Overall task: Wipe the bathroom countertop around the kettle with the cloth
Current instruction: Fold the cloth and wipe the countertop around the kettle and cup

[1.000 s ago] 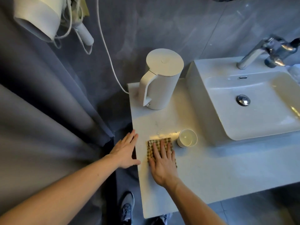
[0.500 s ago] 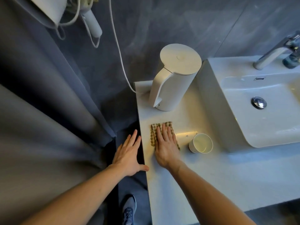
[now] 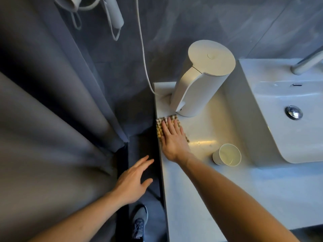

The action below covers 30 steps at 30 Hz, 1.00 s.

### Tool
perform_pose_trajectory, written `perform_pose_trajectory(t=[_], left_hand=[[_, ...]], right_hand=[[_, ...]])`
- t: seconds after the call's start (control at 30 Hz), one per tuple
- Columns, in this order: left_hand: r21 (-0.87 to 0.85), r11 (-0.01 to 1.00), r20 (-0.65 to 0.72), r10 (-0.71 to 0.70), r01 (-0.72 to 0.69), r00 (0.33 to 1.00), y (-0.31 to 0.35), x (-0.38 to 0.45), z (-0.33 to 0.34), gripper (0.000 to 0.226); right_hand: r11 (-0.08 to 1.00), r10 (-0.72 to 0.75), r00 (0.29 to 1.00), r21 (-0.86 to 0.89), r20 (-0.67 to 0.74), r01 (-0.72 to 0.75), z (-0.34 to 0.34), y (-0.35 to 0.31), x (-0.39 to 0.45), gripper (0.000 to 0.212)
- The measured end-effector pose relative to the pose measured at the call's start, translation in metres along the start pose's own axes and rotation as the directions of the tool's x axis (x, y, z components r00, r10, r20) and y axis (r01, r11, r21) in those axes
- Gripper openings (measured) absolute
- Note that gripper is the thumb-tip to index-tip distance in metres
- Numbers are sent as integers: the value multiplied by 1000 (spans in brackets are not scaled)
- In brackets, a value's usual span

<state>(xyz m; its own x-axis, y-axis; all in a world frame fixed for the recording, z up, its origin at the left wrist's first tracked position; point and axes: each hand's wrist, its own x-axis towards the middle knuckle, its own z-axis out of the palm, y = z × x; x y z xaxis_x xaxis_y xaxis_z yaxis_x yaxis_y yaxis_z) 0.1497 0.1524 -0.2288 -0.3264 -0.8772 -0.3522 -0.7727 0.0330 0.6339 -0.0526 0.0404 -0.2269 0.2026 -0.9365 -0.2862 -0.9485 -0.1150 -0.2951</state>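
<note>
A white electric kettle (image 3: pixel 201 81) stands at the back left of the pale countertop (image 3: pixel 201 198), its cord (image 3: pixel 142 49) running up the wall. My right hand (image 3: pixel 173 141) lies flat, fingers spread, pressing a brown checked cloth (image 3: pixel 160 126) onto the countertop just in front of the kettle's base, at the left edge. Most of the cloth is hidden under the palm. My left hand (image 3: pixel 133 180) hovers off the counter's left side, fingers apart, holding nothing.
A white paper cup (image 3: pixel 227 155) stands to the right of my right hand. A white basin (image 3: pixel 279 105) with a chrome tap (image 3: pixel 305 64) fills the right. A grey curtain (image 3: pixel 52 128) hangs left. A hair dryer (image 3: pixel 113 13) hangs on the wall.
My right hand has slid the cloth away from me along the left edge, up to the kettle's base. My left hand has dropped back, off the counter's edge.
</note>
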Motion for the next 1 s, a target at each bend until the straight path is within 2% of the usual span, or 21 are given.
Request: perform_pose_trajectory(t=[0.07,0.23,0.33,0.47,0.57,0.67,0.77,0.9,1.0], left_hand=[[-24,999,-44,-39,38,998,-2,3,-7,69],[-44,996,-74,-75,72,994,14,45,-43,70],[-12,1000,0,-24,24,1000,41,74,-62,74],[145,989,159,7,-31,987,54,94,-60,79],[235,971,246,-9,-50,969,49,99,-53,85],[281,957,225,6,-71,974,43,101,-52,87],[325,941,205,28,-95,978,42,109,-56,81],[313,948,185,2,-61,983,51,122,-59,68],[333,941,188,-8,-56,982,57,128,-58,71]], right_hand=[[1000,8,999,15,-32,-7,11,-5,-12,66],[998,19,993,62,-116,-12,44,7,-118,64],[984,-6,995,178,-104,25,46,29,-161,71],[954,109,982,292,-157,-59,32,41,-128,69],[973,113,976,221,-186,-70,13,31,-68,64],[987,107,986,135,-127,-90,10,23,-40,62],[994,80,985,88,-155,-67,36,14,-84,63],[993,-48,991,105,-124,61,61,15,-180,67],[991,-67,994,114,-84,76,53,29,-181,66]])
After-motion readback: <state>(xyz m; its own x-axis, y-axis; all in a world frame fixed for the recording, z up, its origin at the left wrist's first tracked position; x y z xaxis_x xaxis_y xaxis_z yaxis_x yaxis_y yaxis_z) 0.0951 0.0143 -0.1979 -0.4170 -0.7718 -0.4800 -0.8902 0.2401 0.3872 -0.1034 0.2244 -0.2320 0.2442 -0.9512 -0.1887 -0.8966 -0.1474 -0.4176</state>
